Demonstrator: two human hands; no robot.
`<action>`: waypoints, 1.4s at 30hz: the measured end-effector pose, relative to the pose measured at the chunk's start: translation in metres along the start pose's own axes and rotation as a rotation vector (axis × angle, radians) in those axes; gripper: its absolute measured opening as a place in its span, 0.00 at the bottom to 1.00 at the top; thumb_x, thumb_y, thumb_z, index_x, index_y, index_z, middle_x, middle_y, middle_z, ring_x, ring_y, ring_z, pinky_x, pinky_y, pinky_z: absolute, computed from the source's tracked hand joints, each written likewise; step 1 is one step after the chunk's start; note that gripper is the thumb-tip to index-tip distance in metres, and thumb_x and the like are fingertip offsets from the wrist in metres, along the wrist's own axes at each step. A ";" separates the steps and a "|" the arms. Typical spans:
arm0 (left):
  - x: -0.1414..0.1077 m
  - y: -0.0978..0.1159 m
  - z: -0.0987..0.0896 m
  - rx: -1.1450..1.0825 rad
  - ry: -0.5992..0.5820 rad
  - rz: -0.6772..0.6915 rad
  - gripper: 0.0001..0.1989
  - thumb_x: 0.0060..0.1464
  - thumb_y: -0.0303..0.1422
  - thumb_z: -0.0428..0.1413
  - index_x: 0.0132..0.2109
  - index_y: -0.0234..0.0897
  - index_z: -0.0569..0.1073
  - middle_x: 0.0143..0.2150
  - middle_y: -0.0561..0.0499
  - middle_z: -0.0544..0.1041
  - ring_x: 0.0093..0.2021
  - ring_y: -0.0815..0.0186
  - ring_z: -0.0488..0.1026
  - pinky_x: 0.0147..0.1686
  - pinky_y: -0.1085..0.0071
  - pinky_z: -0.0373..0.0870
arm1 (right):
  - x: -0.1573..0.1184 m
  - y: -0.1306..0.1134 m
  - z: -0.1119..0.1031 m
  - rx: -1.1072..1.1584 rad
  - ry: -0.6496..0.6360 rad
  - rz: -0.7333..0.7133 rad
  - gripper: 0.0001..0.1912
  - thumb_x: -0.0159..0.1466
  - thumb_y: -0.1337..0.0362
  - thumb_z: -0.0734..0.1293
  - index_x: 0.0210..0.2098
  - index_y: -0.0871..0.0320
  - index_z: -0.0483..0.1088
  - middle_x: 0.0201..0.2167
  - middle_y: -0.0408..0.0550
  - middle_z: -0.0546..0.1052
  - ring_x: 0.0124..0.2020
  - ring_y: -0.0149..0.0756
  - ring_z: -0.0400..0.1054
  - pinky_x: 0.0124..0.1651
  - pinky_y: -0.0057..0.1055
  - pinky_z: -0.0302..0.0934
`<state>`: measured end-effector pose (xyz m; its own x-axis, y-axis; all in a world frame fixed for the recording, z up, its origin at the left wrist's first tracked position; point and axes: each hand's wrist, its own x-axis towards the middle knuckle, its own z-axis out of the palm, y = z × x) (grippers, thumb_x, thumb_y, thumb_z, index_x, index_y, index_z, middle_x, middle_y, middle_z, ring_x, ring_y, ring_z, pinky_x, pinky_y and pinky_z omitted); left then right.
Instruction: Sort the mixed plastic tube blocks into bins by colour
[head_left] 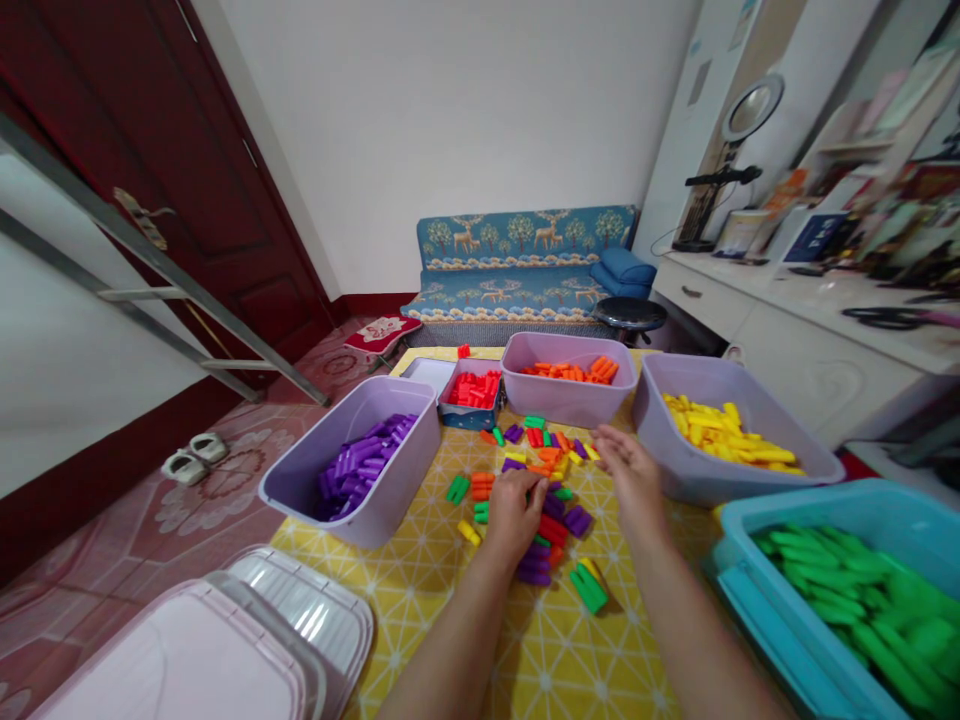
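Observation:
A loose pile of small, chunky plastic pieces in purple, red, orange, green and yellow (553,530) lies mid-table; many look like paired tubes. My left hand (516,508) is over the pile with its fingers pinched together; whatever they hold is hidden. To the right, my right hand (628,466) hovers beside the pile, fingers stretched out and nothing visible in them. A yellow piece (592,452) lies close to its fingertips. Nearest me is a green piece (588,587) with a yellow one against it. Left of my left hand sit another green piece (457,489) and an orange piece (482,485).
Sorted pieces fill a purple-piece tub (401,480), a small red-piece box (472,415), an orange-piece tub (562,405), a yellow-piece tub (697,487) and a turquoise green-piece tub (750,510). Lids (187,650) lie front left. Behind the table stands a sofa (517,265).

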<state>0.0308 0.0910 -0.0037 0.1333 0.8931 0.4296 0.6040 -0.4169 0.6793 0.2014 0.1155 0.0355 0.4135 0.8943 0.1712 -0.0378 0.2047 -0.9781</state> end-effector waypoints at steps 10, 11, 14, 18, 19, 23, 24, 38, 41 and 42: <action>0.002 0.001 -0.001 -0.006 -0.018 0.002 0.12 0.61 0.33 0.50 0.36 0.38 0.78 0.34 0.48 0.80 0.36 0.62 0.74 0.39 0.67 0.65 | 0.018 0.047 0.033 -1.019 -0.384 -0.445 0.25 0.62 0.53 0.63 0.56 0.54 0.69 0.59 0.53 0.68 0.62 0.50 0.54 0.62 0.50 0.46; 0.001 0.000 0.000 -0.006 -0.015 0.003 0.11 0.61 0.33 0.51 0.36 0.38 0.78 0.34 0.48 0.80 0.36 0.62 0.74 0.39 0.67 0.65 | 0.018 0.048 0.035 -1.073 -0.405 -0.435 0.25 0.62 0.51 0.63 0.57 0.52 0.68 0.60 0.52 0.66 0.63 0.52 0.52 0.62 0.51 0.45; 0.001 -0.002 0.002 -0.007 0.005 0.009 0.11 0.61 0.32 0.51 0.37 0.38 0.78 0.35 0.49 0.80 0.36 0.62 0.73 0.39 0.67 0.65 | 0.017 0.047 0.037 -1.176 -0.451 -0.419 0.24 0.63 0.49 0.62 0.56 0.48 0.68 0.58 0.51 0.69 0.58 0.50 0.59 0.59 0.49 0.48; 0.001 -0.003 0.002 -0.008 0.017 0.006 0.11 0.61 0.32 0.51 0.36 0.38 0.78 0.34 0.49 0.80 0.36 0.62 0.73 0.38 0.67 0.65 | 0.012 0.038 0.033 -1.228 -0.440 -0.401 0.19 0.62 0.53 0.64 0.52 0.48 0.71 0.48 0.50 0.74 0.50 0.46 0.65 0.50 0.40 0.54; 0.001 -0.002 0.002 -0.014 0.020 0.004 0.11 0.61 0.31 0.51 0.36 0.38 0.78 0.34 0.49 0.80 0.36 0.62 0.73 0.38 0.67 0.65 | 0.010 0.036 0.032 -1.233 -0.428 -0.391 0.18 0.62 0.54 0.64 0.50 0.49 0.72 0.47 0.50 0.75 0.49 0.46 0.65 0.49 0.40 0.55; 0.002 -0.001 0.002 -0.052 0.049 -0.002 0.09 0.60 0.30 0.51 0.37 0.37 0.76 0.36 0.48 0.78 0.38 0.63 0.72 0.40 0.68 0.66 | -0.003 0.027 0.027 -1.223 -0.418 -0.362 0.15 0.63 0.57 0.63 0.46 0.53 0.74 0.42 0.53 0.76 0.45 0.46 0.68 0.45 0.37 0.57; 0.002 -0.001 0.002 -0.061 0.061 -0.007 0.09 0.60 0.29 0.51 0.37 0.37 0.76 0.36 0.48 0.77 0.39 0.64 0.72 0.41 0.68 0.66 | -0.006 0.026 0.026 -1.211 -0.422 -0.355 0.15 0.63 0.58 0.62 0.45 0.54 0.74 0.41 0.54 0.76 0.45 0.46 0.68 0.44 0.36 0.58; 0.001 0.007 -0.004 -0.052 -0.003 -0.009 0.13 0.59 0.32 0.53 0.50 0.41 0.75 0.49 0.47 0.76 0.49 0.60 0.71 0.50 0.63 0.67 | -0.034 0.039 0.004 -0.612 -0.468 -0.200 0.21 0.58 0.62 0.64 0.51 0.51 0.69 0.50 0.48 0.75 0.50 0.41 0.69 0.55 0.38 0.61; 0.000 0.007 -0.005 -0.077 -0.028 0.026 0.15 0.58 0.35 0.54 0.53 0.43 0.73 0.52 0.48 0.75 0.52 0.59 0.70 0.53 0.61 0.66 | -0.035 0.040 0.003 -0.443 -0.457 -0.143 0.22 0.56 0.64 0.65 0.51 0.54 0.69 0.49 0.48 0.75 0.50 0.41 0.70 0.55 0.38 0.62; 0.000 0.007 -0.005 -0.095 -0.034 0.037 0.16 0.58 0.35 0.55 0.54 0.43 0.72 0.52 0.48 0.75 0.53 0.59 0.70 0.53 0.61 0.66 | -0.035 0.040 0.003 -0.386 -0.455 -0.125 0.22 0.55 0.65 0.65 0.50 0.54 0.69 0.48 0.48 0.75 0.49 0.41 0.70 0.55 0.38 0.63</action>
<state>0.0312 0.0875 0.0037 0.1816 0.8815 0.4358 0.5213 -0.4621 0.7174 0.1826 0.0934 -0.0094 -0.0403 0.9705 0.2378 0.3541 0.2364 -0.9048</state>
